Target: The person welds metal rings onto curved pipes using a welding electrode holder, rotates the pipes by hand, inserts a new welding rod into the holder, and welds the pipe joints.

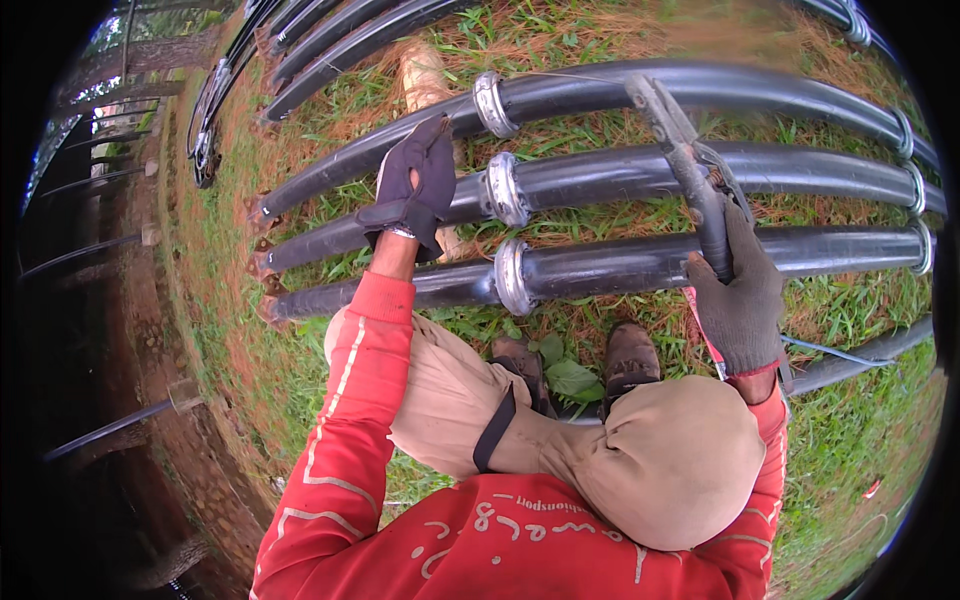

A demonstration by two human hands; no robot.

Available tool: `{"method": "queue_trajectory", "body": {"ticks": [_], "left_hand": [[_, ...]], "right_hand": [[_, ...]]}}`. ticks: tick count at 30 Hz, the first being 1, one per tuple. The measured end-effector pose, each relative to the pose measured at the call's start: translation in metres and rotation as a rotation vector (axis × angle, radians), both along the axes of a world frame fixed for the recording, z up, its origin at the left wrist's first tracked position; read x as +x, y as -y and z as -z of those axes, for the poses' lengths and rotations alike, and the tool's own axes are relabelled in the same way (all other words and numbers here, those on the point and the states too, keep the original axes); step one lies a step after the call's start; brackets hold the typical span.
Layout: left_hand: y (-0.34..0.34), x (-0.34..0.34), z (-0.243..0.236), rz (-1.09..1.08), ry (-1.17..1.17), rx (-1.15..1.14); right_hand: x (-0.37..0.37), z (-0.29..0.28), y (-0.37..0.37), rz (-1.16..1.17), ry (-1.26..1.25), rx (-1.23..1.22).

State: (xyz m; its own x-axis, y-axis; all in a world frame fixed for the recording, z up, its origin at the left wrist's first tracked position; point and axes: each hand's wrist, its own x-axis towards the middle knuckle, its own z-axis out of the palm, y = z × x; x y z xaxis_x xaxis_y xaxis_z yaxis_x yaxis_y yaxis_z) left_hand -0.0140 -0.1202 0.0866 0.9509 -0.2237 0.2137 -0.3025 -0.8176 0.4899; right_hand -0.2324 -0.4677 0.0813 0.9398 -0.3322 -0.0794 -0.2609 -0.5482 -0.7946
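My left hand [414,182], in a dark worn glove, lies over the black pipes with its fingers stretched out together toward the far pipe [570,92]. I see nothing in it, though whether it touches the pipe is unclear. In a grey glove, my right hand [738,305] is wrapped round the handle of a welding electrode holder [690,160]. From the holder's jaws a thin rod [570,77] runs left across the far pipe, near its silvery collar [494,104]. The middle pipe [620,175] and near pipe [620,270] have similar collars.
More black pipes [350,45] lie at the upper left, near dark cables [208,120]. A log [424,75] passes under the pipes. My boots [632,352] stand on grass just before the near pipe. Another pipe [865,352] and a light blue cord [835,350] are at the right.
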Motion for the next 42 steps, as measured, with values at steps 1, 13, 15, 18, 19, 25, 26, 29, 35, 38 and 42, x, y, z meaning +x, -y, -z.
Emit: {"method": "queue_trajectory", "body": {"ticks": [1, 13, 15, 18, 19, 25, 26, 29, 35, 38, 42], "left_hand": [[0.001, 0.000, -0.002, 0.005, -0.003, 0.000], [0.000, -0.001, -0.003, -0.093, -0.153, -0.001], [0.001, -0.001, -0.004, -0.088, -0.153, 0.040], [-0.001, -0.001, 0.002, -0.057, -0.078, 0.030], [-0.005, 0.002, 0.006, 0.052, 0.026, -0.020], [-0.010, 0.005, 0.008, -0.038, -0.116, 0.049], [-0.008, 0.005, 0.003, -0.065, -0.169, 0.083], [-0.002, 0.000, 0.000, -0.086, -0.195, 0.070], [0.013, -0.008, -0.012, -0.117, -0.228, -0.027], [0.008, -0.006, -0.011, -0.092, -0.185, 0.028], [0.005, -0.005, -0.009, -0.080, -0.172, 0.018]], "right_hand": [[0.000, 0.004, -0.001, 0.005, -0.003, 0.000], [0.006, 0.016, -0.007, -0.036, 0.059, 0.017], [0.005, 0.016, -0.006, -0.048, 0.093, -0.018], [0.002, 0.012, -0.005, -0.027, 0.018, -0.036], [0.001, 0.013, -0.005, -0.029, 0.019, -0.035], [0.000, 0.018, -0.005, -0.027, 0.067, 0.009], [0.001, 0.018, -0.005, -0.032, 0.059, -0.018], [0.001, 0.022, -0.007, -0.032, 0.045, -0.042], [-0.002, 0.020, -0.007, 0.004, 0.022, 0.067], [-0.004, 0.025, -0.006, 0.033, 0.097, 0.067], [-0.001, 0.025, -0.006, -0.008, 0.069, -0.016]]}}
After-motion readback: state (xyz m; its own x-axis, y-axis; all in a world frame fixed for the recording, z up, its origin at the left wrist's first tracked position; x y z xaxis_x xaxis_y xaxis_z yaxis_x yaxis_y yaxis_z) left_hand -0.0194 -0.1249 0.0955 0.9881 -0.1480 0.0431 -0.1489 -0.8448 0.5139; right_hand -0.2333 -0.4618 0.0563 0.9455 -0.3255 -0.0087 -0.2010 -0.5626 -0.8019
